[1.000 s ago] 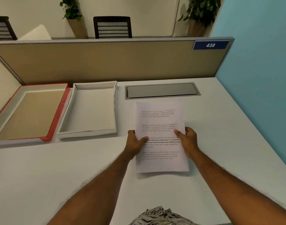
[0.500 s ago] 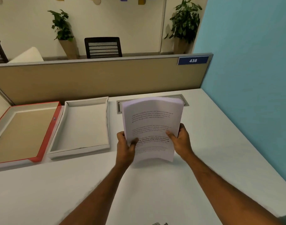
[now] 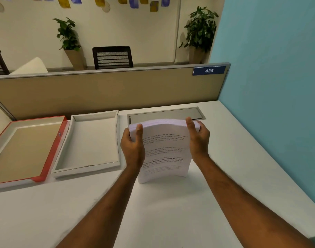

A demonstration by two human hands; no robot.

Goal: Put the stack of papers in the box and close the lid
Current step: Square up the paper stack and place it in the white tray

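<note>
A thick stack of printed white papers [image 3: 164, 151] stands nearly upright on its bottom edge on the white desk [image 3: 171, 208], its top bowed toward me. My left hand [image 3: 132, 147] grips its upper left edge and my right hand [image 3: 198, 138] grips its upper right edge. To the left lies the open white box [image 3: 89, 144], its tray holding nothing. Further left the red-edged lid [image 3: 26, 149] lies inside up, touching the box's side.
A grey metal cable hatch [image 3: 165, 114] is set into the desk behind the papers. A beige partition [image 3: 108, 90] runs along the back and a blue wall [image 3: 278, 86] bounds the right side. Chairs and potted plants stand beyond the partition.
The papers went from lying flat on the desk to standing on their bottom edge. Both hands slid from the stack's middle up to its top corners. The camera tilted upward.
</note>
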